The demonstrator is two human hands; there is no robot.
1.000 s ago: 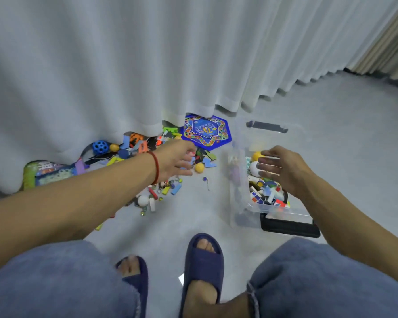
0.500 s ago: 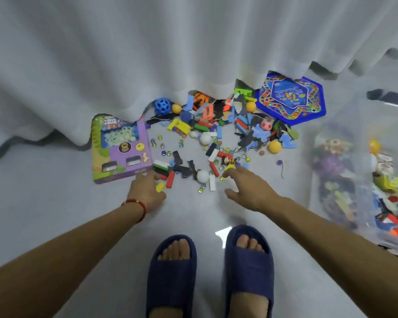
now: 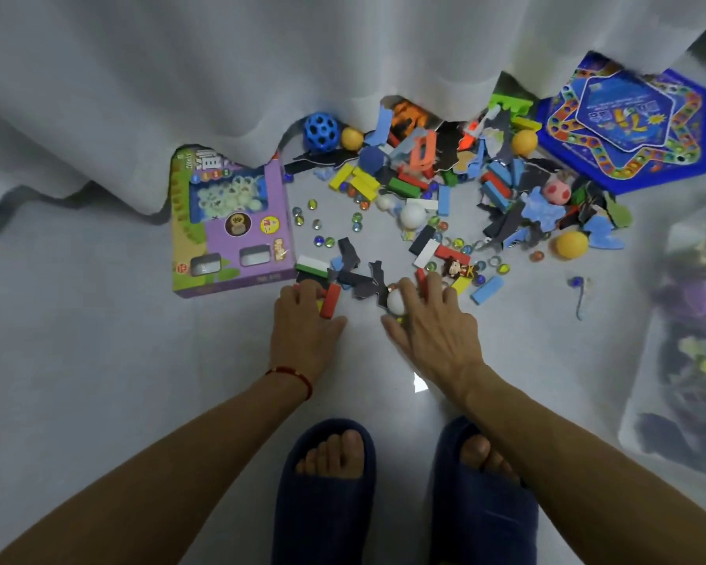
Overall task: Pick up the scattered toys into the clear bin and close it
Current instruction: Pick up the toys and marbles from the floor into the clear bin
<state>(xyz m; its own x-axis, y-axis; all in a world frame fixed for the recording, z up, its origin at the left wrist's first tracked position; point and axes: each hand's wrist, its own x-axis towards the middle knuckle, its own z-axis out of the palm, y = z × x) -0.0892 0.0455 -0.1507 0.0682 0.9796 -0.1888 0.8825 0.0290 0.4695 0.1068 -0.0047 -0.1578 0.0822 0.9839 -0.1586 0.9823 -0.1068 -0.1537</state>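
Observation:
Scattered toys lie on the grey floor by the curtain: coloured blocks, marbles, foam pieces, a blue holed ball and yellow balls. My left hand rests at the pile's near edge, fingers curled on a red block. My right hand lies beside it, fingers spread over blocks, with a small white ball in the gap between thumb and forefinger. The clear bin stands at the right edge, blurred, with toys inside. Its lid is not in view.
A purple toy box lies flat to the left of the pile. A blue hexagonal game board lies at the back right. The white curtain hangs over the pile's far side. My feet in blue slippers are just behind my hands.
The view swung from the bin down to the pile. Both hands moved forward into the near toys; the left closed on the red block and the right reached the white ball.

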